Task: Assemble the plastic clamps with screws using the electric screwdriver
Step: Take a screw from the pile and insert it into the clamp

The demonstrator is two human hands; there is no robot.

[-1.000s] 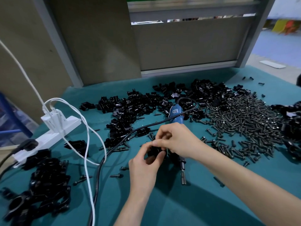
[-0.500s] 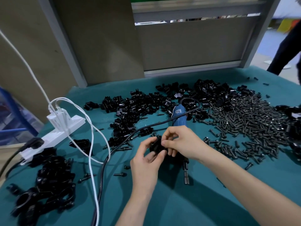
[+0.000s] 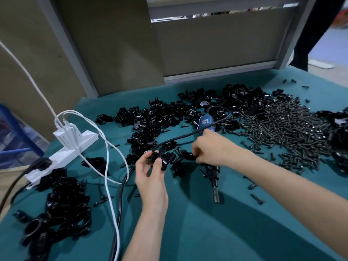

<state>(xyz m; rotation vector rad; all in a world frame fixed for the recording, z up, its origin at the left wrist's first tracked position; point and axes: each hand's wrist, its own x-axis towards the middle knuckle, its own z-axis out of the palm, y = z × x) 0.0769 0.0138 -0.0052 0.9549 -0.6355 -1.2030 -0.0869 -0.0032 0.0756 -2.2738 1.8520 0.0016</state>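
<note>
We find one black clamp piece [image 3: 162, 162] pinched between the thumb and fingers of the left hand [image 3: 150, 178], over the green mat [image 3: 207, 232]. The right hand [image 3: 212, 150] curls its fingers on a second clamp piece [image 3: 188, 156] just beside it, and the two parts are not yet joined. We judge this to be the mating step, before any screw goes in. Next we would need the halves closed together, a screw from the screw pile [image 3: 282, 129], then the electric screwdriver [image 3: 213, 174], which lies under the right wrist.
</note>
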